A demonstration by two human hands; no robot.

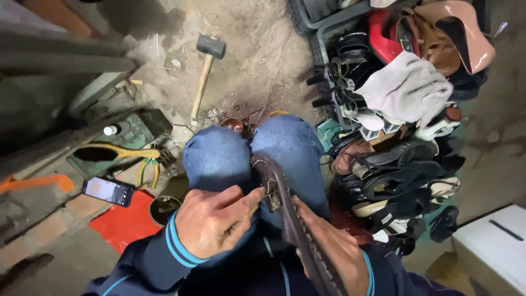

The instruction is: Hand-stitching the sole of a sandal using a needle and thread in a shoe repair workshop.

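The dark sandal (285, 208) lies clamped between the knees, sole edge up for steadiness; the left hand (211, 222) pinches its strap fitting, fingers closed, while the right hand (334, 249) grips underneath

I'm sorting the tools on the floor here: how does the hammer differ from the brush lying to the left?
The hammer has a dark head on a long pale wooden handle; the brush has a yellowish handle with black bristles along most of its length. The hammer lies lengthwise on the bare dusty floor ahead of the knees; the brush lies crosswise on a green box at the left. Both lie untouched, away from both hands.
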